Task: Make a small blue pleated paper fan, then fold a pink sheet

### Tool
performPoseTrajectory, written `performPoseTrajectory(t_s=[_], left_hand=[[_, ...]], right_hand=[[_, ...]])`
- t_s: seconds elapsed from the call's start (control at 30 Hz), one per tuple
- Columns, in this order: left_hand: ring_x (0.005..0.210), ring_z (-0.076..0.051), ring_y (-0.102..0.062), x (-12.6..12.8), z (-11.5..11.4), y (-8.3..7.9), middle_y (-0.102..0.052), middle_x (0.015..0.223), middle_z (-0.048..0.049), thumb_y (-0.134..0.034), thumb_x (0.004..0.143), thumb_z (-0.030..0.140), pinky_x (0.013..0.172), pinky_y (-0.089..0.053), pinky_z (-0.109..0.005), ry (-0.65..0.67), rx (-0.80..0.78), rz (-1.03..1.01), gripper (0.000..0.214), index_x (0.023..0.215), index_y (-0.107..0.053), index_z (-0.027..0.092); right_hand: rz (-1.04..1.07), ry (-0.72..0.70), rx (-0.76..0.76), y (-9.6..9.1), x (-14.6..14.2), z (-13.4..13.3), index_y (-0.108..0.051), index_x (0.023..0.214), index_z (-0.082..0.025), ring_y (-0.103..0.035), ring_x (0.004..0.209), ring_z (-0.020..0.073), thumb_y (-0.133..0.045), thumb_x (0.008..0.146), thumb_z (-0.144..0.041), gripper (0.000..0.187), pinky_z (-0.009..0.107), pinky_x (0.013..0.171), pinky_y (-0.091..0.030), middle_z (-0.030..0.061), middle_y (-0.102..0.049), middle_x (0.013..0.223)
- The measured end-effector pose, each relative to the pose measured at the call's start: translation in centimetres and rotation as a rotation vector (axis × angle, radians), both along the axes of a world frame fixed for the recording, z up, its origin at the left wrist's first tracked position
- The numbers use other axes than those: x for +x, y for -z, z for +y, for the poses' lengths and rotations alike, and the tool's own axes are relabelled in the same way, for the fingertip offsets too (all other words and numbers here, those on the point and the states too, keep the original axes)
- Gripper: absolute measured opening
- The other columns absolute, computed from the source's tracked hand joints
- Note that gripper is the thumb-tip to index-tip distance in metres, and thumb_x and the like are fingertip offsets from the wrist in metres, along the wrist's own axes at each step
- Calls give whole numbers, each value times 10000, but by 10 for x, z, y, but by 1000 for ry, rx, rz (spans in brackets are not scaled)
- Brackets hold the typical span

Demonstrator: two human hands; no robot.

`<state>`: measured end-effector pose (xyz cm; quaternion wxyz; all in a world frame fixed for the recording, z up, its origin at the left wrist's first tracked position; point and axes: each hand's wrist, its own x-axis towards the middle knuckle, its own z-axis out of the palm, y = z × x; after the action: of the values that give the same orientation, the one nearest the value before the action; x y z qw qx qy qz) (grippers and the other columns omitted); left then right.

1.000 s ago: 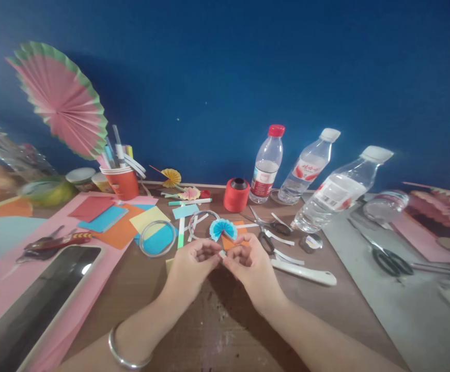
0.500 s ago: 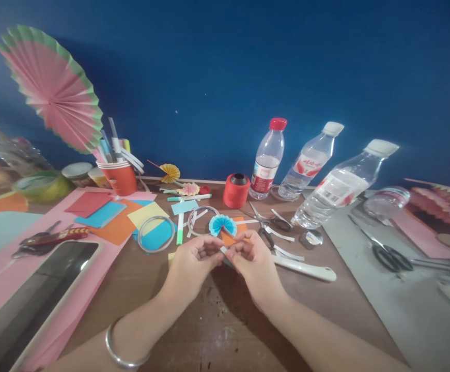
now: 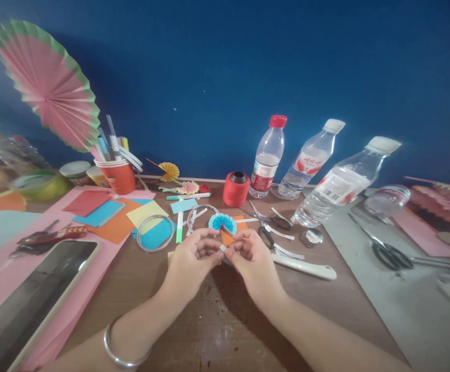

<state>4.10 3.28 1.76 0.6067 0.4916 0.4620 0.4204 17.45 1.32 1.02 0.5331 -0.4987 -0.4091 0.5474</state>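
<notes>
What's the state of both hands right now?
Left hand: closed, pinching one end of a small white strip.
Right hand: closed, pinching the same strip's other end.

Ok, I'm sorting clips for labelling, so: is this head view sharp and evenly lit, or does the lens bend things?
Head view: soft, even light; sharp enough in the middle, where left hand and right hand pinch a scrap; the phone and the fan at the edges look soft; the bottles lean outward, a wide-lens bend; the wall darkens in the corners.
</notes>
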Motion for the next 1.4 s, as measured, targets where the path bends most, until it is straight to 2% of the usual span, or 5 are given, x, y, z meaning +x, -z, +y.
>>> performPoseTrajectory(t_s=[0.77,0.97,1.07,1.2,1.4], left_hand=[[720,-145,-595,1,-2,-4,-632,744,-14,-653,661,194,698,-471,-272,1,56,85,331,962,-516,174],[724,-134,-591,0,-4,-5,-636,742,-7,-603,715,212,689,-466,-254,9,62,75,270,970,-518,181],[628,-112,-575,0,-3,-2,-622,660,18,-624,697,210,626,-461,-228,-40,56,95,275,950,-522,174],[572,-98,-558,-1,-1,0,-598,631,44,-642,684,227,555,-456,-207,-173,49,29,289,937,-509,185],[584,-110,-584,0,-3,-3,-612,667,39,-656,669,243,598,-485,-237,-246,84,32,283,897,-497,191]], right_hand=[[-9,-11,10,1,0,-1,-430,856,-212,-536,607,111,-621,704,-249,247,228,594,-392,-50,-570,634],[-37,-33,19,2,1,-1,-446,852,-201,-514,606,101,-606,707,-207,216,223,586,-387,-39,-558,651],[-40,-41,39,3,0,-2,-467,846,-198,-502,603,94,-592,715,-200,181,217,581,-391,-37,-545,665],[-18,-26,52,2,-2,-4,-479,854,-201,-520,615,97,-611,700,-200,204,213,552,-402,-14,-573,747],[-53,22,53,-2,-3,-7,-497,872,-214,-528,600,99,-641,675,-202,244,225,540,-425,-3,-594,815]])
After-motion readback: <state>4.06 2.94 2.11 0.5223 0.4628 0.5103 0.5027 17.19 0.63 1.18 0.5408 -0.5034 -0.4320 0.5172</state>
